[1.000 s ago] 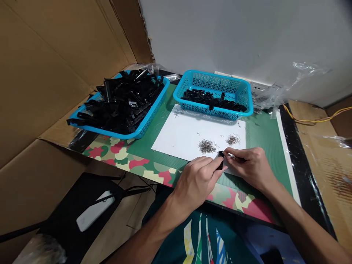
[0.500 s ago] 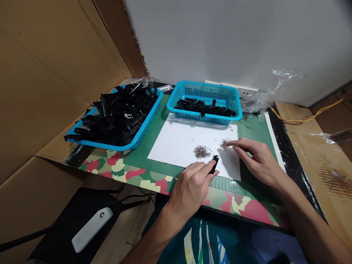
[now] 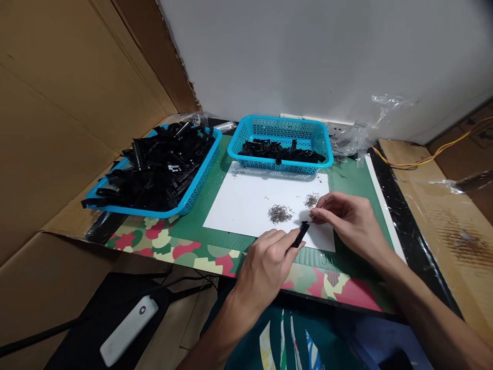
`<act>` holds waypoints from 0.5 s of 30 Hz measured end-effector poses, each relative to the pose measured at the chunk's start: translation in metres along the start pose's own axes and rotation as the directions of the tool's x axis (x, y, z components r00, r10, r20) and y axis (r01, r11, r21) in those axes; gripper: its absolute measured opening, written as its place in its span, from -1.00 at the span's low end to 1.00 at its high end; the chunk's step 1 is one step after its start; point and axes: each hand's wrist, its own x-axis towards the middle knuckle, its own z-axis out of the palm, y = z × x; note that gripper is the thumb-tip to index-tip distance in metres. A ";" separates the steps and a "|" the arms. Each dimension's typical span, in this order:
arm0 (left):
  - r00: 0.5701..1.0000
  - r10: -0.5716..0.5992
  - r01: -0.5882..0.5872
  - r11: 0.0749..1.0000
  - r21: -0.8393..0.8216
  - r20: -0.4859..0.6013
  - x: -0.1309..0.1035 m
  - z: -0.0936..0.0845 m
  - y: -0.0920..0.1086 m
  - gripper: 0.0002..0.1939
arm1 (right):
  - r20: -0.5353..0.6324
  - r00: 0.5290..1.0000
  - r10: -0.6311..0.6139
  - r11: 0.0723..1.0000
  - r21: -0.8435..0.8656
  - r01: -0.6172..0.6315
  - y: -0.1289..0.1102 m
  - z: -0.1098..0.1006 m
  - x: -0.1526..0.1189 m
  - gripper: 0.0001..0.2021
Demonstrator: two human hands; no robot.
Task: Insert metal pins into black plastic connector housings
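Left hand (image 3: pixel 265 262) grips black part (image 3: pixel 302 234), tilted, over the near edge of white paper (image 3: pixel 239 205) on counter (image 3: pixel 350 180); fingers cover its lower end. Right hand (image 3: pixel 348 218) curled, fingertips just beside the part's upper end; can't tell if closed on anything, thin sliver there too small to identify. Two wire-bit piles on paper, single bits blurred. White device (image 3: pixel 129 331), lower left: round dark emblem, unreadable. Carton (image 3: pixel 472 141), right: dark print, illegible, cut off by frame. Both forearms cropped.
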 end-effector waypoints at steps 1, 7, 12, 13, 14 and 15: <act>1.000 0.002 -0.002 1.000 0.002 0.001 0.000 0.000 0.000 -0.71 | 0.015 1.000 0.005 1.000 -0.012 -0.005 0.000 0.001 0.000 -0.71; 1.000 0.014 -0.014 1.000 -0.001 0.010 0.001 0.000 0.001 -0.69 | 0.032 0.999 -0.044 0.989 -0.140 0.048 -0.002 0.003 -0.001 -0.73; 1.000 0.006 -0.005 0.999 -0.038 0.009 0.003 -0.001 0.003 -0.70 | 0.030 0.997 -0.068 0.973 -0.219 0.073 -0.001 0.002 -0.001 -0.74; 1.000 0.001 0.000 0.999 -0.047 0.010 0.003 -0.002 0.003 -0.69 | 0.036 0.997 -0.065 0.972 -0.223 0.072 0.000 0.003 -0.001 -0.74; 1.000 -0.007 0.007 0.998 -0.055 0.014 0.003 -0.002 0.003 -0.69 | 0.044 0.997 -0.063 0.971 -0.227 0.071 0.000 0.003 -0.001 -0.75; 1.000 -0.016 0.017 0.998 -0.063 0.016 0.003 -0.002 0.003 -0.69 | 0.051 0.997 -0.064 0.969 -0.236 0.075 0.000 0.003 -0.001 -0.75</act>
